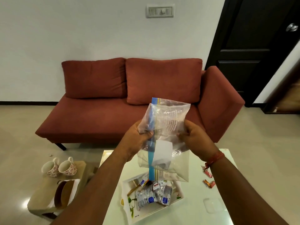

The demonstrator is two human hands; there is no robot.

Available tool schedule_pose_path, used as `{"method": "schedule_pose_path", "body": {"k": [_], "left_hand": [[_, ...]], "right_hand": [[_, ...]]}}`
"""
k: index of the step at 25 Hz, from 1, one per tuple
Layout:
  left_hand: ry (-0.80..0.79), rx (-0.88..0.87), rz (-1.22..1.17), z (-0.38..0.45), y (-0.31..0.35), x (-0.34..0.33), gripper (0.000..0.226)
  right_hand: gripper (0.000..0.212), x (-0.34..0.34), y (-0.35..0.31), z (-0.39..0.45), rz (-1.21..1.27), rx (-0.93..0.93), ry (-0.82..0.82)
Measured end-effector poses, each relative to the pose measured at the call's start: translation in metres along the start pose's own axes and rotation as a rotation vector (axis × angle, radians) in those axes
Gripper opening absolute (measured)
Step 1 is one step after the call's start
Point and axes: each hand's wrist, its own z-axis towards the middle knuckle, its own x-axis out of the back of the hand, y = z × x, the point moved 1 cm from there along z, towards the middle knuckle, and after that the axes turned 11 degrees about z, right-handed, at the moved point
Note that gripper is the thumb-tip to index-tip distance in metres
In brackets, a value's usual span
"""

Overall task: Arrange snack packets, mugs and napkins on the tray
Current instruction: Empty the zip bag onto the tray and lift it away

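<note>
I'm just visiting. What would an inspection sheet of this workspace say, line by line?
Surface: pale glossy table, tray on it.
Job's things: snack packets heaped in the tray; two floral mugs on a low stool to the left, not on the tray; napkins cannot be told.
Clutter: small red wrappers on the table right of the tray.
Hands: left hand and right hand hold a clear plastic bag above the tray.
Cables: nothing seen.
Surroundings: red sofa, dark door, wall switch panel.
</note>
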Motion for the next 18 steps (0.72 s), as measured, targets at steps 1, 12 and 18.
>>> {"method": "schedule_pose_path", "body": {"k": [1, 12, 18], "left_hand": [[-0.037, -0.03, 0.009, 0.002, -0.002, 0.001, 0.022], [-0.281, -0.352, 0.172, 0.035, 0.013, -0.107, 0.024], [-0.278, -0.153, 0.14, 0.061, 0.007, -0.219, 0.05]], "right_hand": [[0.021, 0.003, 0.001, -0.005, 0.053, 0.005, 0.02], [0.045, 0.086, 0.019, -0.09, 0.83, -0.264, 0.133], [0.044, 0.164, 0.07, -0.107, 0.058, -0.282, 0.247]]}}
